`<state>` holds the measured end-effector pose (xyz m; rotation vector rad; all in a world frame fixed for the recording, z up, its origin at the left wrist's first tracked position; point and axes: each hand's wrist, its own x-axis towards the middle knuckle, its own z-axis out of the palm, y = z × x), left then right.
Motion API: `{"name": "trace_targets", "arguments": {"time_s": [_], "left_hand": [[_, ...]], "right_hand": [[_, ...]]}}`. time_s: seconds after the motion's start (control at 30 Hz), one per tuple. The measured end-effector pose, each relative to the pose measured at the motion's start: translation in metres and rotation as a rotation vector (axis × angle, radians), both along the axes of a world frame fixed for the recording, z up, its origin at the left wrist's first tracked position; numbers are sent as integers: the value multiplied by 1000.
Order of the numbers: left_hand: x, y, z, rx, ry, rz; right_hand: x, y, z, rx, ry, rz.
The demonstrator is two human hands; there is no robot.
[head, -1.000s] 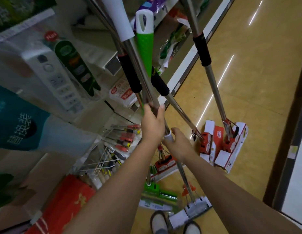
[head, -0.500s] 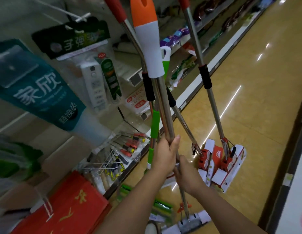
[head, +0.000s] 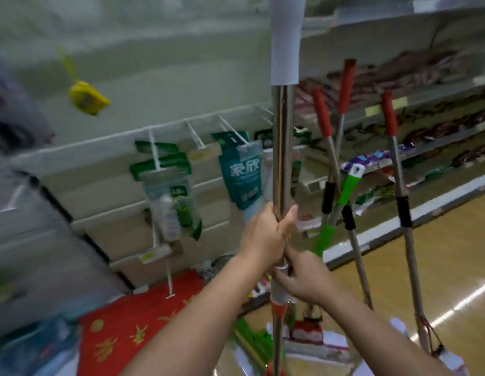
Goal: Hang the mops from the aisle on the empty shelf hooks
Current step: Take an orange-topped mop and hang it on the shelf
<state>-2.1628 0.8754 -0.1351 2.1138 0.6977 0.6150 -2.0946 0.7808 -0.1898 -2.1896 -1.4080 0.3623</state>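
Note:
I hold a mop upright by its shiny steel pole (head: 282,147), which has a white sleeve near the top and an orange collar low down. My left hand (head: 265,234) grips the pole at mid height. Just below it, my right hand (head: 303,278) is closed around the same pole. Several white wire hooks (head: 230,130) stick out from a rail on the shelf wall behind the pole. To the right stand three mops with red grips (head: 389,112) and one with a green handle (head: 350,185). Mop heads (head: 306,333) lie on the floor below.
Packaged goods hang on the hooks, among them a teal pack (head: 242,177) and green packs (head: 165,169). A yellow pack (head: 86,97) hangs higher at the left. A red box (head: 132,321) sits low on the shelf. The tan aisle floor (head: 439,261) runs off to the right.
The view has swung upward and left, bringing the hook rail into sight. The held mop has risen and now stands nearly vertical, with both hands still on its pole.

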Motion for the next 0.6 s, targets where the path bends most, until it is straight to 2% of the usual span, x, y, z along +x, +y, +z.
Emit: {"name": "trace_targets", "arguments": {"time_s": [0.27, 0.47, 0.6], "left_hand": [[-184, 77, 117, 154, -108, 274], [-358, 132, 174, 269, -197, 490], [-469, 155, 191, 356, -191, 674]], "right_hand": [[-155, 107, 110, 188, -77, 376], [-320, 192, 160, 336, 154, 635], [-433, 235, 180, 396, 251, 779]]}}
